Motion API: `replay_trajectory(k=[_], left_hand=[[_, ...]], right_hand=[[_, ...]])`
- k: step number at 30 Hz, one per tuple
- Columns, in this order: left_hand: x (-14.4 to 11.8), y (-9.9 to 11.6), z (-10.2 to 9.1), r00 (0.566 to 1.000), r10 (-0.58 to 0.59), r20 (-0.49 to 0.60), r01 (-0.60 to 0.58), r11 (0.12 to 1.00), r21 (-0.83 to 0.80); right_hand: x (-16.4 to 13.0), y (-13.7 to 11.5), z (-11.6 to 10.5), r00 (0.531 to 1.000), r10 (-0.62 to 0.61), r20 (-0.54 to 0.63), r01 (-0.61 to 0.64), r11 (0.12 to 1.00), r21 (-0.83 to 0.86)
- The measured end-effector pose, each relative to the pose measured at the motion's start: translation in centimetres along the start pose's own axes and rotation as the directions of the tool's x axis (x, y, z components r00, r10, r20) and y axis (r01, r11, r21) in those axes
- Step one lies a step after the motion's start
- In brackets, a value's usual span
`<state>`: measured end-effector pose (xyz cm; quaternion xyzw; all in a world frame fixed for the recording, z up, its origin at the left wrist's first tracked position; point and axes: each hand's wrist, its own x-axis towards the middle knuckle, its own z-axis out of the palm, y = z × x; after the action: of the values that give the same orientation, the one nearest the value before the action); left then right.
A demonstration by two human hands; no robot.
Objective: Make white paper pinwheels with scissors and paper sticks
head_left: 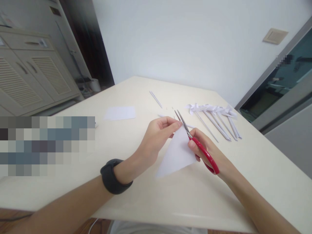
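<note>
Head view. Left hand [156,136] is raised over the table [136,182], fingers [170,125] pinched on the top corner of a white paper triangle [176,152]. The triangle is held off the table, tip up, its wide base toward the person. A black wristband [112,177] sits on the left wrist.

Right hand [209,152] grasps red-handled scissors [195,141], fingers through the loops. The metal blades point up and away, slightly parted, lying along the right edge of the triangle near its tip, just beside the left fingertips.

Beyond the right hand: a row of white paper pinwheels [214,117] on thin paper sticks, laid side by side on the table, heads toward the wall. Farther back, two loose thin sticks [156,99]. To the left of the hands, well apart, a flat white sheet [120,113].

Left background: a cream cabinet [31,78] with slatted doors. A pale wall stands behind the table; a dark glass panel [282,84] is at far right. A blurred patch covers the left middle of the view.
</note>
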<state>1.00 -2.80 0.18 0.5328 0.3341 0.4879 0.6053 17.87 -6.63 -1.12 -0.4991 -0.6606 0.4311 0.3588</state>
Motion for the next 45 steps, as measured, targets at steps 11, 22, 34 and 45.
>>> replay_trajectory(k=[11,22,34,45], left_hand=[[0.0,-0.2,0.2,0.999,-0.040,-0.025,0.038,0.998,-0.052],[0.0,-0.7,0.1,0.998,-0.062,-0.012,0.060,0.994,-0.095],[0.1,-0.6,0.1,1.000,-0.013,0.007,0.013,0.998,0.055],[-0.7,-0.5,0.5,0.981,0.193,-0.036,-0.160,0.892,0.424]], right_hand=[[0.2,0.4,0.3,0.998,0.042,-0.053,-0.043,0.999,-0.021],[0.0,0.5,0.6,0.995,0.096,-0.011,-0.096,0.995,0.024],[1.6,2.4,-2.1,0.976,0.161,-0.144,-0.184,0.970,-0.162],[1.6,3.6,-0.5,0.996,-0.024,-0.089,-0.033,0.808,-0.588]])
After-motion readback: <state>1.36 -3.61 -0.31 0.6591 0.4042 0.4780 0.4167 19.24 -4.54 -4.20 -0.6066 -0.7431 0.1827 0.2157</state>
